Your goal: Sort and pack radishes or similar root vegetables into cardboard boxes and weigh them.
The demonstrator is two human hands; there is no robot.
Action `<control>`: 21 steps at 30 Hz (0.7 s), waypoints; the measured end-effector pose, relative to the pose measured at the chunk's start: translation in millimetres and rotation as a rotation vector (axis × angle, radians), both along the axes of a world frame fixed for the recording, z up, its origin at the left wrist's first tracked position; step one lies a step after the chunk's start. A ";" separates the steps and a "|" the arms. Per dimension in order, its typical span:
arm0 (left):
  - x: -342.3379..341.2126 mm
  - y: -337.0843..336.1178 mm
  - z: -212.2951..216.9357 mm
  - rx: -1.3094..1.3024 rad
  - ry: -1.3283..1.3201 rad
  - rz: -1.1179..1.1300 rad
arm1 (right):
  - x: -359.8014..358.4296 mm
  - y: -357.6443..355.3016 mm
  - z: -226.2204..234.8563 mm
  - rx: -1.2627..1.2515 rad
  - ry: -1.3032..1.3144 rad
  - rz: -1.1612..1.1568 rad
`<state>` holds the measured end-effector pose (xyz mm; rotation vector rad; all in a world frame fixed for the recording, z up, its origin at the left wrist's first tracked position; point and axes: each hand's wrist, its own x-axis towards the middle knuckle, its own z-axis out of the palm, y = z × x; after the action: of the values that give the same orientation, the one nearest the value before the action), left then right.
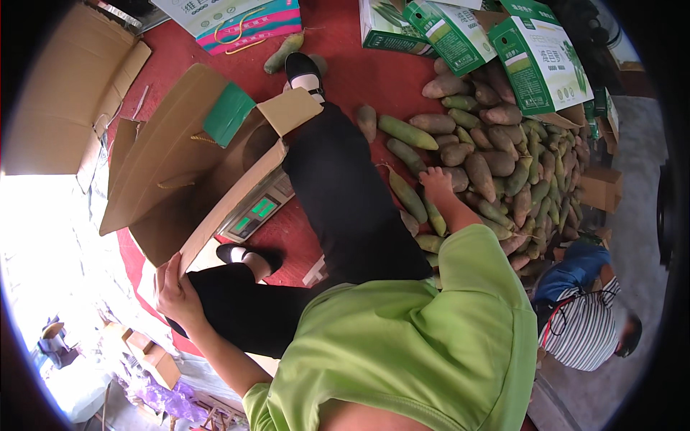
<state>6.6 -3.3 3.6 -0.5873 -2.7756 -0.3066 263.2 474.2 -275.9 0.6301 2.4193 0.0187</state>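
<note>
My left hand (pixel 176 291) grips the near edge of an open brown cardboard box (pixel 180 165), which lies tilted on a scale (pixel 255 212) with a green display. My right hand (pixel 435 179) reaches out onto a big pile of long green and brown vegetables (pixel 496 165), fingers curled down over one at the pile's near edge. Whether it holds that vegetable I cannot tell. My legs in black trousers (pixel 338 194) stretch across the red floor between box and pile.
Green and white cartons (pixel 532 57) stand behind the pile, a pink and white carton (pixel 244 21) at the top. Flattened cardboard (pixel 65 93) lies at left. One loose vegetable (pixel 284 52) lies by my foot. Another person in a striped shirt (pixel 589 323) crouches at lower right.
</note>
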 end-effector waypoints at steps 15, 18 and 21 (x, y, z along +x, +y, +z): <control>-3.4 2.9 5.4 0.046 -0.012 0.000 | -14.7 10.9 -7.5 0.047 -0.061 0.061; -3.0 2.9 8.8 0.027 -0.017 0.040 | -16.7 13.2 9.4 -0.018 0.052 -0.043; -4.4 2.9 9.7 0.018 -0.001 0.027 | -11.2 24.0 15.0 -0.072 0.263 -0.144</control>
<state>2.2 -0.4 13.3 -0.5457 -2.7763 -0.3258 252.0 498.2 -260.9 0.8152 2.6044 -0.2223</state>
